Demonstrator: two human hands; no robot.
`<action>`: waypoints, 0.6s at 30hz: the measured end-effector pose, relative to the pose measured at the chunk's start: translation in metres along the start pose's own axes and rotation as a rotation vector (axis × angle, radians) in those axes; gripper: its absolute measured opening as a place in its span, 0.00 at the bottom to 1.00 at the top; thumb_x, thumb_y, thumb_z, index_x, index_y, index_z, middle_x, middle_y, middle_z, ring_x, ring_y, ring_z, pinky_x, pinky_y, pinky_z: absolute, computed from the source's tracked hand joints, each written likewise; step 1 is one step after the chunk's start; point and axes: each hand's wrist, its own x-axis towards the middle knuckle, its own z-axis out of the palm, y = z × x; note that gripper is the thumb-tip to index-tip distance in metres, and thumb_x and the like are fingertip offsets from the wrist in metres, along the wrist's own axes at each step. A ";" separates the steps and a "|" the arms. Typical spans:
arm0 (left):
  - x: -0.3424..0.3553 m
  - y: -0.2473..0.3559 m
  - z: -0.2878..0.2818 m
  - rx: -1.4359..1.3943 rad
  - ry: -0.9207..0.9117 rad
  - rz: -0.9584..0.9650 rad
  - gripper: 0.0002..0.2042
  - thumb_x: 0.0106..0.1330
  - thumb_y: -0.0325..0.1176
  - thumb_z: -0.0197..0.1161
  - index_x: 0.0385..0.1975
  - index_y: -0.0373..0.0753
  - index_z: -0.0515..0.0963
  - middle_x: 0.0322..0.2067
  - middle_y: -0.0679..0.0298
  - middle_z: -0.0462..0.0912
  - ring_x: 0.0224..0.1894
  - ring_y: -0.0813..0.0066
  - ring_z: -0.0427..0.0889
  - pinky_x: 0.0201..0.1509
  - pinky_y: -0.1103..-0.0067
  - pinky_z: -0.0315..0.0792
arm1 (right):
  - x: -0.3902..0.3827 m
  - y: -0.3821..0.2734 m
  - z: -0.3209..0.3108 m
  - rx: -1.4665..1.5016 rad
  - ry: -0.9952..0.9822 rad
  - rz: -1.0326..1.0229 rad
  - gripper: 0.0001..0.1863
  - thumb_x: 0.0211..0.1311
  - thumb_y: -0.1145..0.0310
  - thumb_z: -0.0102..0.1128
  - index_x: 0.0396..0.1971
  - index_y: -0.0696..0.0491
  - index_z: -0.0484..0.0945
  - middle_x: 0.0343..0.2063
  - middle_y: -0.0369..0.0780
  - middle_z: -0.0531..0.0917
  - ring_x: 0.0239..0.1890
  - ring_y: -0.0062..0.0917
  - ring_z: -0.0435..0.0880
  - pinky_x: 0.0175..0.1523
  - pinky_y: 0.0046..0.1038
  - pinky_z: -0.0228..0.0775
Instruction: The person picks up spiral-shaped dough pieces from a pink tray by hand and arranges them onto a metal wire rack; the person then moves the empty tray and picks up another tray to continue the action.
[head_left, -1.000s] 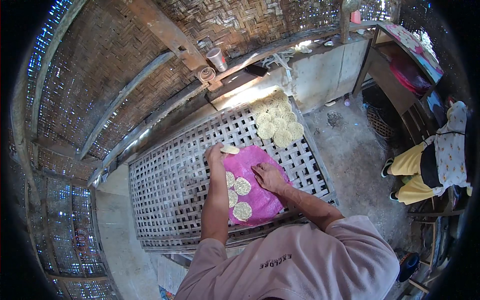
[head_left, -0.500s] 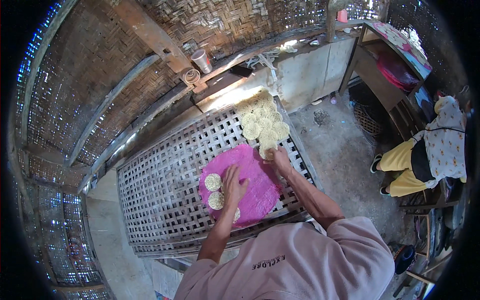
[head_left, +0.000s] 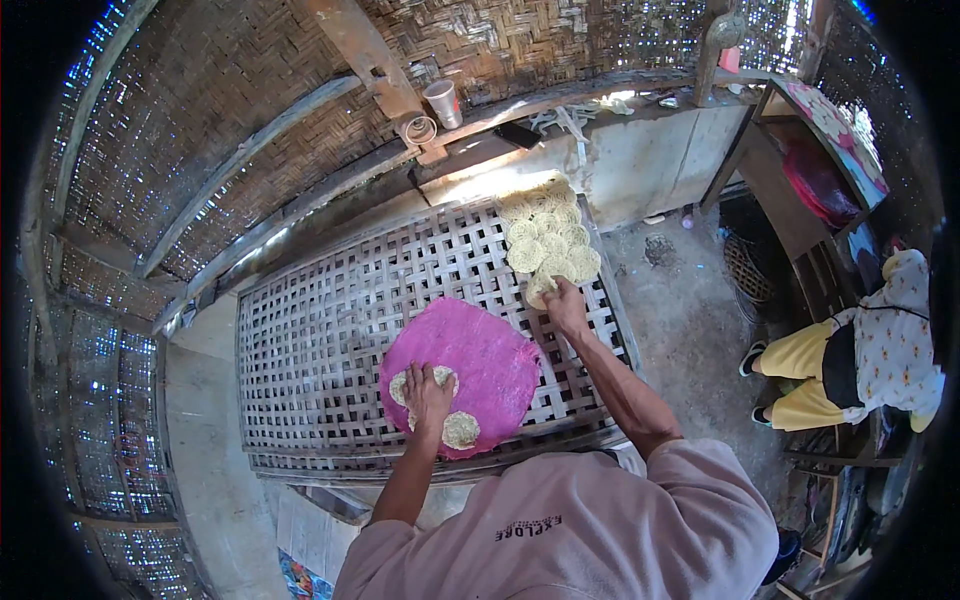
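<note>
My left hand (head_left: 428, 395) lies with fingers apart over pale, lacy round discs on a pink cloth-like sheet (head_left: 470, 340). One disc (head_left: 460, 431) shows beside its wrist; others are partly covered by the fingers. Farther right, my right hand (head_left: 567, 303) pinches the edge of another pale disc (head_left: 540, 289), at the near end of a patch of overlapping discs (head_left: 548, 240). Both the sheet and the patch rest on a slatted, open-weave rack (head_left: 320, 340). The thumb's underside and the gripped edge are hidden.
A ledge behind the rack holds a cup (head_left: 442, 104), a dark flat object (head_left: 517, 135) and pale strips (head_left: 572, 122). On the right stand a wooden cabinet (head_left: 745, 150) and a person in yellow trousers (head_left: 802, 385). Woven walls (head_left: 230, 100) enclose the left and back.
My left hand has moved left and nearer, onto the discs. The pink sheet has shifted left on the rack. My right hand stays at the patch's near end. The view has shifted too.
</note>
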 end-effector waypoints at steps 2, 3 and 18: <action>-0.005 0.000 -0.006 -0.035 0.012 0.046 0.29 0.59 0.48 0.62 0.54 0.32 0.74 0.59 0.44 0.71 0.64 0.47 0.66 0.65 0.57 0.60 | 0.003 -0.013 0.009 -0.057 -0.027 -0.037 0.20 0.56 0.68 0.57 0.49 0.58 0.77 0.39 0.52 0.84 0.44 0.41 0.83 0.50 0.36 0.73; -0.009 -0.004 -0.006 -0.036 0.012 0.046 0.29 0.59 0.48 0.62 0.54 0.32 0.74 0.59 0.44 0.71 0.64 0.47 0.66 0.65 0.57 0.60 | 0.004 -0.018 0.015 -0.112 -0.057 -0.073 0.19 0.56 0.65 0.57 0.48 0.55 0.79 0.38 0.55 0.83 0.44 0.48 0.82 0.50 0.41 0.72; 0.021 -0.095 -0.025 -0.409 -0.203 0.204 0.15 0.49 0.26 0.65 0.40 0.37 0.78 0.42 0.51 0.78 0.49 0.51 0.77 0.52 0.61 0.70 | -0.154 -0.077 0.110 -0.270 -0.325 -0.286 0.19 0.61 0.58 0.59 0.49 0.51 0.77 0.38 0.48 0.84 0.41 0.43 0.84 0.45 0.40 0.75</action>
